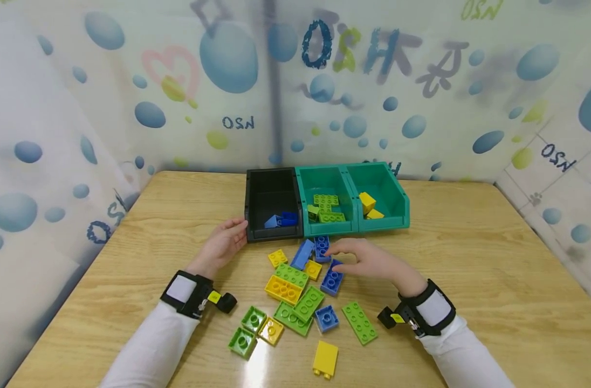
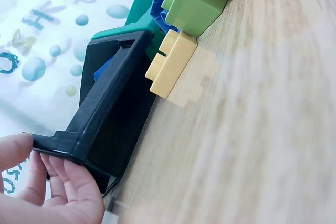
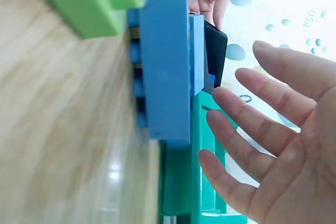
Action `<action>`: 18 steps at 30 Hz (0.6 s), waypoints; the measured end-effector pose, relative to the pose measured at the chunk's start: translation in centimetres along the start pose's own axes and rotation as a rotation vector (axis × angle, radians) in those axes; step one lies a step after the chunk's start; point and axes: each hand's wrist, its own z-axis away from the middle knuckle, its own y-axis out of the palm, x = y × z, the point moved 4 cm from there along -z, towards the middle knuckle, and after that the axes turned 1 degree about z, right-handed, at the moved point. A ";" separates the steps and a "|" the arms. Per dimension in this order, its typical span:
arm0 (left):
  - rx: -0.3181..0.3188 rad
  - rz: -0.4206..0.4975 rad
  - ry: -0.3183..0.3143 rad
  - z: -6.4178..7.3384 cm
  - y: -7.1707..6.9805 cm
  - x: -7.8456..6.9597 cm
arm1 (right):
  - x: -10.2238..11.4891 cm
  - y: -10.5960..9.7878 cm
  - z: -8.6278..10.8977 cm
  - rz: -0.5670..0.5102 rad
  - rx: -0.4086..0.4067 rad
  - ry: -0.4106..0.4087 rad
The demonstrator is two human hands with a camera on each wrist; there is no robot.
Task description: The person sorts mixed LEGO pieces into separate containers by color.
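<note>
My left hand pinches the left edge of the black bin; in the left wrist view the thumb lies over the rim and the fingers are under it. Blue bricks lie inside that bin. My right hand hovers over the blue bricks in front of the bins, beside a dark blue brick. In the right wrist view its fingers are spread and hold nothing, near a blue brick. A lighter blue brick lies close by.
Two joined teal bins hold green bricks and yellow bricks. Loose green, yellow and blue bricks cover the table's middle, among them a green brick and a yellow brick. A patterned curtain hangs behind.
</note>
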 end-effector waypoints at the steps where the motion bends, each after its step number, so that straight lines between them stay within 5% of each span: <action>1: 0.001 0.000 0.001 0.0 0.0 0.0 | -0.1 0.1 0.2 0.003 0.002 0.006; 10: 0.001 0.009 -0.003 0.1 0.0 -0.1 | -0.7 1.1 1.6 -0.054 -0.006 0.010; 18: -0.002 0.004 0.000 0.1 -0.1 0.0 | -0.6 1.8 1.6 0.068 0.011 -0.051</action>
